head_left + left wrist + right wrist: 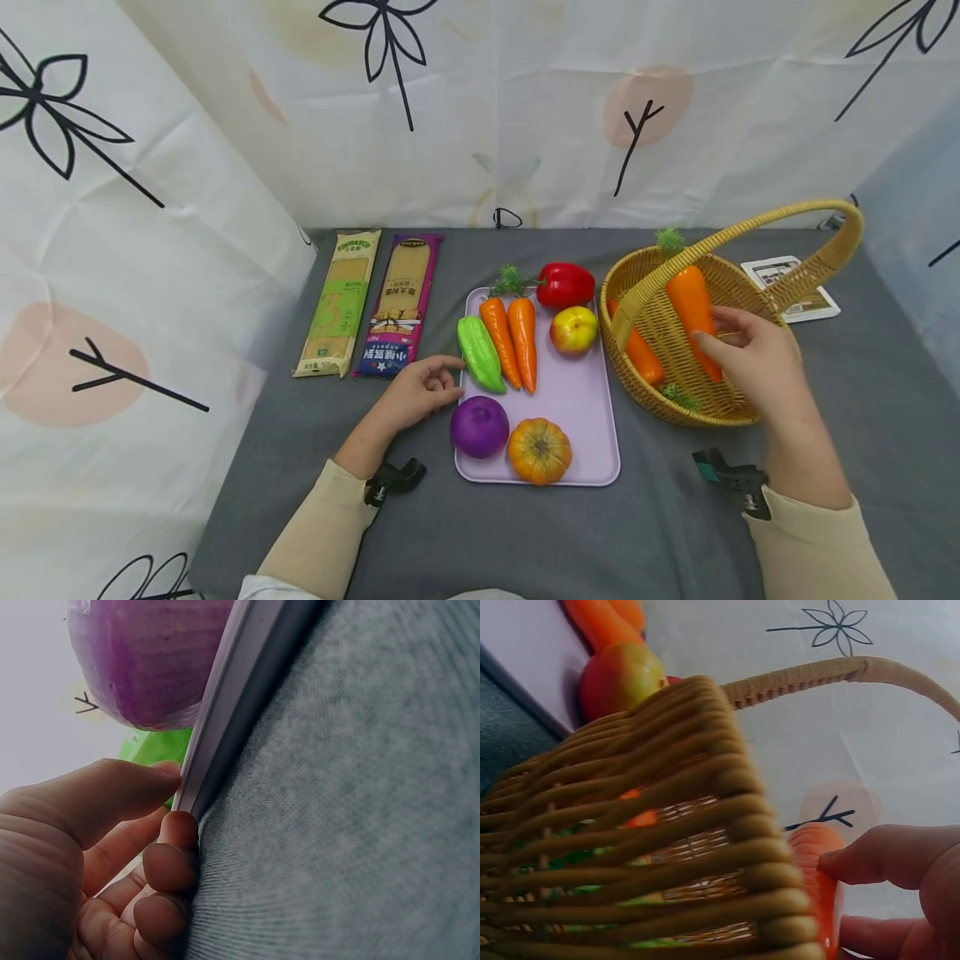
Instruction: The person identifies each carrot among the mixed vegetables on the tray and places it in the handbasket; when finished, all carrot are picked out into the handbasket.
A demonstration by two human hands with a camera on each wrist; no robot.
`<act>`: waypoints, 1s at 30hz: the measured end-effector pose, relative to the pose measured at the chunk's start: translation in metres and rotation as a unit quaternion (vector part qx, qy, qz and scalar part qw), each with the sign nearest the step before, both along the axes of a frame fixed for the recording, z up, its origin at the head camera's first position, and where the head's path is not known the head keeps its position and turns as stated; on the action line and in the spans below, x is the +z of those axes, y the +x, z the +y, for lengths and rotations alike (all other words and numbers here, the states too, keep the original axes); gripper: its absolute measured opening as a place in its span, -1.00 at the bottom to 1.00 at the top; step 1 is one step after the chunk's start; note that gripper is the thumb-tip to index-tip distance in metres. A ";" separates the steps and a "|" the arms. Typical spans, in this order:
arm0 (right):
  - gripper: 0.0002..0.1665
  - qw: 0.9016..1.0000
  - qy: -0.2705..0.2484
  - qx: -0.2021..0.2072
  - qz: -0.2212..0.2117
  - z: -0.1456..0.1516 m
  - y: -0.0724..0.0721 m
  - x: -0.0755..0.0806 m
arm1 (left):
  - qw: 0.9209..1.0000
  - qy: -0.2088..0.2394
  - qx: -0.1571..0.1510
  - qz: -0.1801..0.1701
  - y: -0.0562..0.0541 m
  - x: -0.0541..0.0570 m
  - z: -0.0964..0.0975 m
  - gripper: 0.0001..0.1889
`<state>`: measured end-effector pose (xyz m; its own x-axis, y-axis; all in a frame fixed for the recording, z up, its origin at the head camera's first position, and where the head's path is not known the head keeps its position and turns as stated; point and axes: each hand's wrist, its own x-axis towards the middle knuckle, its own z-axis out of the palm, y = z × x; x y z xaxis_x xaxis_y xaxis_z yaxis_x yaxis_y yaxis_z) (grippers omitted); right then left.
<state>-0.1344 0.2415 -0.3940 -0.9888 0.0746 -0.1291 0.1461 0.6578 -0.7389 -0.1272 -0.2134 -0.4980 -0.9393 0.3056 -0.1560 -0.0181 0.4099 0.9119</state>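
Observation:
My right hand (757,354) grips a thick orange carrot (692,308) over the wicker basket (652,404). The carrot's green top rises beside the basket handle, and its tip points down inside. Another carrot (645,357) lies in the basket. In the right wrist view, the woven rim hides part of the held carrot (815,862). My left hand (422,392) holds the left edge of the lilac tray (581,404), thumb at the rim (202,750) and other fingers curled beside it. A green pepper (482,354) and a purple onion (480,427) lie near these fingers.
Two slim carrots (522,342), a red bell pepper (565,286), a red-yellow fruit (574,331) and a small pumpkin (539,452) sit on the tray. Two noodle packs (397,304) lie left of it. Behind the basket is a white-edged card (813,307). Its tall handle (757,221) arches overhead.

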 end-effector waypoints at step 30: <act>-0.25 0.979 0.103 0.143 -0.099 -0.004 -0.007 -0.026 | 1.000 -0.005 0.003 -0.002 0.002 0.003 0.001 -0.61</act>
